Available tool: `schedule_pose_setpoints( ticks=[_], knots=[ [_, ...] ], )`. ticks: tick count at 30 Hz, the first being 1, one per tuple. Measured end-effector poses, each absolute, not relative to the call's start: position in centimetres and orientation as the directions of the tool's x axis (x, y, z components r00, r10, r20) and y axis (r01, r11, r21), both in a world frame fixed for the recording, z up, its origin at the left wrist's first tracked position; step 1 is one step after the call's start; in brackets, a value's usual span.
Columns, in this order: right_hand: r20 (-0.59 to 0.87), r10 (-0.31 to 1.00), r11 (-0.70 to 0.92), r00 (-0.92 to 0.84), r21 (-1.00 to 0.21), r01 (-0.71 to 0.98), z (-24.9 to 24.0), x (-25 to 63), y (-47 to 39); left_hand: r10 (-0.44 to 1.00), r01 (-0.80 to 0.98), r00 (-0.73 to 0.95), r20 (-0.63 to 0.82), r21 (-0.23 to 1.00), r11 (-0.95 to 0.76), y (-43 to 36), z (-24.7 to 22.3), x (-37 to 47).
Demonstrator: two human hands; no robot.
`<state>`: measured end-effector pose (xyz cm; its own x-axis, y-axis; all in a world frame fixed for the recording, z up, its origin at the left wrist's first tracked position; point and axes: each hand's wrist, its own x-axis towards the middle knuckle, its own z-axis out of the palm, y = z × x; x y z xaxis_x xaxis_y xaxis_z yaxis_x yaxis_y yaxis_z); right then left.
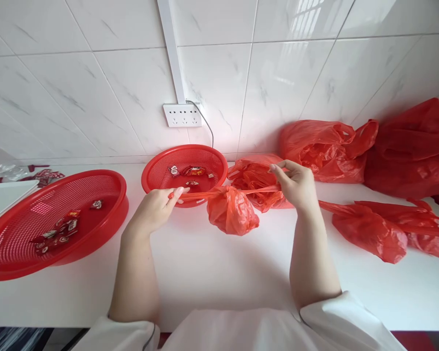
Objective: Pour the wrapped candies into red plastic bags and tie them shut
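Note:
A small, filled red plastic bag (232,212) hangs between my hands, just over the white table, its two handles stretched taut to either side. The left handle is pinched in my left hand (156,210), closed in front of the smaller red basket. My right hand (295,183) is closed on the other handle, near a heap of loose red plastic bags (256,170). Behind the held bag, the smaller red basket (185,151) holds a few small wrapped packets (196,171). What fills the held bag cannot be seen through the plastic.
A larger red basket (106,180) with several wrapped packets stands at the left. Tied red bags (371,234) lie at the right, with bigger red bags (325,146) against the tiled wall. A power strip (183,115) with a cable is fixed above the table (219,282).

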<state>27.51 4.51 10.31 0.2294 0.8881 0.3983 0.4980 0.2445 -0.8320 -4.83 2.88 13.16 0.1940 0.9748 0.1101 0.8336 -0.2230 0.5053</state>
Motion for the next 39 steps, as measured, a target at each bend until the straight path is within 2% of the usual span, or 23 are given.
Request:
schedule_pose_setpoints(
  ticks=[6, 8, 10, 14, 17, 19, 21, 24, 30, 32, 35, 37, 39],
  knots=[
    [0.318, 0.929, 0.152, 0.191, -0.797, 0.584, 9.8, 29.9, 4.3, 0.972, 0.836, 0.230, -0.046, 0.521, -0.174, 3.6, 11.8, -4.6],
    [0.261, 0.957, 0.114, 0.129, -0.743, 0.659, 9.5, 29.8, 4.4, 0.964, 0.848, 0.248, -0.101, 0.504, -0.165, 3.8, 11.2, -3.9],
    [0.277, 0.956, 0.117, 0.099, -0.666, 0.737, 9.3, 29.2, 4.5, 0.952, 0.860, 0.270, -0.144, 0.481, -0.171, 3.7, 11.0, -3.1],
    [0.477, 0.877, 0.221, 0.055, -0.502, 0.836, 9.2, 25.6, 4.5, 0.938, 0.843, 0.324, -0.120, 0.488, -0.228, 3.1, 11.8, -1.5],
    [0.535, 0.836, 0.338, -0.122, -0.327, 0.883, 8.2, 22.2, 4.6, 0.953, 0.845, 0.296, -0.070, 0.484, -0.227, 2.9, 12.4, -0.9],
    [0.474, 0.819, 0.473, -0.325, -0.236, 0.849, 6.9, 20.4, 4.8, 0.961, 0.864, 0.272, -0.059, 0.455, -0.217, 2.9, 12.5, -0.8],
    [0.312, 0.826, 0.540, -0.469, -0.202, 0.817, 5.4, 19.5, 4.9, 0.965, 0.877, 0.258, -0.044, 0.429, -0.215, 3.0, 12.5, -0.9],
    [0.062, 0.868, 0.494, -0.493, -0.228, 0.839, 3.9, 19.8, 4.0, 0.969, 0.880, 0.247, -0.025, 0.424, -0.214, 2.9, 12.6, -1.1],
    [-0.025, 0.783, 0.509, -0.621, -0.547, 0.664, 6.7, 26.8, -1.2, 0.967, 0.892, 0.248, -0.067, 0.405, -0.201, 2.7, 12.8, -1.5],
    [-0.056, 0.875, 0.380, -0.480, -0.534, 0.755, 7.7, 30.8, -3.4, 0.966, 0.898, 0.248, -0.073, 0.390, -0.201, 2.8, 12.7, -1.4],
    [-0.047, 0.987, 0.119, -0.156, -0.443, 0.889, 8.1, 38.0, -7.0, 0.964, 0.902, 0.251, -0.085, 0.383, -0.201, 2.9, 12.7, -1.3],
    [-0.001, 0.993, -0.108, 0.116, -0.367, 0.924, 8.3, 43.0, -9.3, 0.963, 0.902, 0.254, -0.089, 0.380, -0.203, 3.0, 12.7, -1.2],
    [0.076, 0.969, -0.193, 0.237, -0.369, 0.909, 8.8, 47.6, -11.0, 0.962, 0.903, 0.257, -0.093, 0.377, -0.205, 3.1, 12.6, -1.2]
  ],
)
